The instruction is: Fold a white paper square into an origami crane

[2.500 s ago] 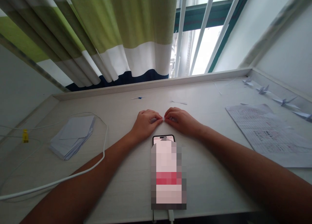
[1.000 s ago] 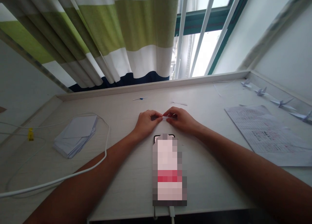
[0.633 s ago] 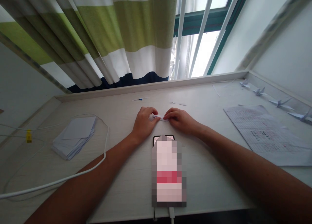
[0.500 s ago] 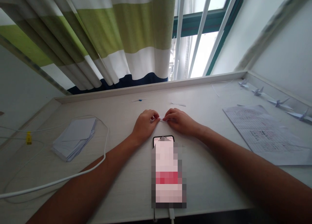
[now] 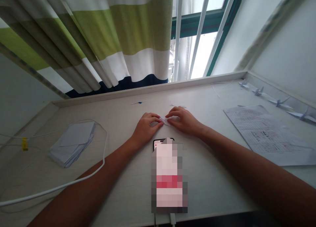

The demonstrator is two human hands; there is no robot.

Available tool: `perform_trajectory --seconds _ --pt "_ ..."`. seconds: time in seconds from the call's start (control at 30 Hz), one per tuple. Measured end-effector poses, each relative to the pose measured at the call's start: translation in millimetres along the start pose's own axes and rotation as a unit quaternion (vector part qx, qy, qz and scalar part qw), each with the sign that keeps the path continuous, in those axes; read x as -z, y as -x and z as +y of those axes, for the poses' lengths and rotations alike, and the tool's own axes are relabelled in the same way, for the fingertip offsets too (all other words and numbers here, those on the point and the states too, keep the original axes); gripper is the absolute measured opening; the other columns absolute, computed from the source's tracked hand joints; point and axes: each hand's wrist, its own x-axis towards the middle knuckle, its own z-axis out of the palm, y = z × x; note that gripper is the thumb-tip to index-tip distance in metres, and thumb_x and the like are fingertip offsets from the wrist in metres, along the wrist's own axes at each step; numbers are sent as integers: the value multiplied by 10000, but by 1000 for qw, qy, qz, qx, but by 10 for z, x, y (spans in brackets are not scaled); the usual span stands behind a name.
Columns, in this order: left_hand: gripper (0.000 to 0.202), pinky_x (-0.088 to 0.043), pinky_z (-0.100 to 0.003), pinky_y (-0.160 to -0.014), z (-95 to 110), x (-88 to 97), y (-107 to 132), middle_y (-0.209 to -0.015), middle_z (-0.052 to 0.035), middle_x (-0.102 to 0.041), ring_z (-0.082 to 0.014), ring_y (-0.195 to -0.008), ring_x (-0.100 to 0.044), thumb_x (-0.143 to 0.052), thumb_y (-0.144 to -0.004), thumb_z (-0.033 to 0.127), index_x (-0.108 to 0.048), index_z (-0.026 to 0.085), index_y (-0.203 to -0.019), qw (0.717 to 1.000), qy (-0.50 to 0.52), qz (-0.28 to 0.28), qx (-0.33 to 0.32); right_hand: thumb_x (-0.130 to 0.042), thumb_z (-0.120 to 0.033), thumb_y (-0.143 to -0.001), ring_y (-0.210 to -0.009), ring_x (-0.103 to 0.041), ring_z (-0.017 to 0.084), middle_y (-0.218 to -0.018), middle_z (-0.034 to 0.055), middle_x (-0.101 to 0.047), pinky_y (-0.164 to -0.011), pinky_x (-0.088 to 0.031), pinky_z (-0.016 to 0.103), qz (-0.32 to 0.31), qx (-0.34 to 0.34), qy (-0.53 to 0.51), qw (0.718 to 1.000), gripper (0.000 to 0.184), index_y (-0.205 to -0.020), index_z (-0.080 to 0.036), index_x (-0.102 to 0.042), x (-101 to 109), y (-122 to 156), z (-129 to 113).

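Note:
A small piece of folded white paper [image 5: 165, 121] lies low over the desk between my two hands, partly covered by the fingers. My left hand [image 5: 147, 128] pinches its left end between thumb and fingertips. On the other side, my right hand [image 5: 184, 122] has its thumb and curled fingers on the paper's right part. Just nearer to me than the hands lies a phone [image 5: 164, 141], its screen mostly blurred out. Beyond the right hand is a thin white paper strip [image 5: 179, 106].
Several folded paper cranes [image 5: 278, 103] line the right edge. Printed sheets [image 5: 264, 134] lie before them. A stack of white paper [image 5: 74, 143] sits left, beside a white cable [image 5: 104, 151] looping over my left forearm. A thin piece with a blue spot [image 5: 140, 102] lies farther back.
My right hand's fingers have spread and lifted a little, and more of the folded paper shows between the hands. The whole view has shifted slightly.

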Motion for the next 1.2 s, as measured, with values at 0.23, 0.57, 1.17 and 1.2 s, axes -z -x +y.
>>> perform_trajectory --seconds 0.23,0.57,1.17,1.2 --pt "89 -527 -430 -1033 0 5 6 -1063 -28 -799 -229 -1081 -689 -720 -897 239 -798 272 -926 1000 6 10 -3 -676 -235 -927 -1074 -671 286 -1138 96 -761 -994 -507 465 -16 47 29 998 162 -970 -226 -832 -25 16 32" --pt "117 -538 -436 -981 9 16 -2 -1028 -36 -812 -236 -1029 -705 -713 -880 231 -825 266 -884 1000 -26 0 -11 -723 -233 -910 -996 -687 261 -1054 105 -768 -923 -534 406 -36 38 5 999 143 -1003 -177 -817 -71 21 -54" --pt "143 -432 -459 -1032 152 168 1 -1187 -3 -794 -258 -1172 -676 -676 -908 368 -795 292 -924 979 -162 -96 -73 -675 -206 -947 -1077 -665 277 -1144 80 -785 -982 -496 465 -85 118 35 989 197 -1067 -256 -823 90 30 -12" --pt "149 -423 -464 -1045 148 172 -1 -1193 -4 -792 -264 -1182 -673 -695 -897 398 -793 290 -923 980 -161 -99 -70 -672 -221 -956 -1063 -666 271 -1126 80 -787 -974 -496 457 -84 123 36 988 191 -1071 -253 -822 87 26 5"
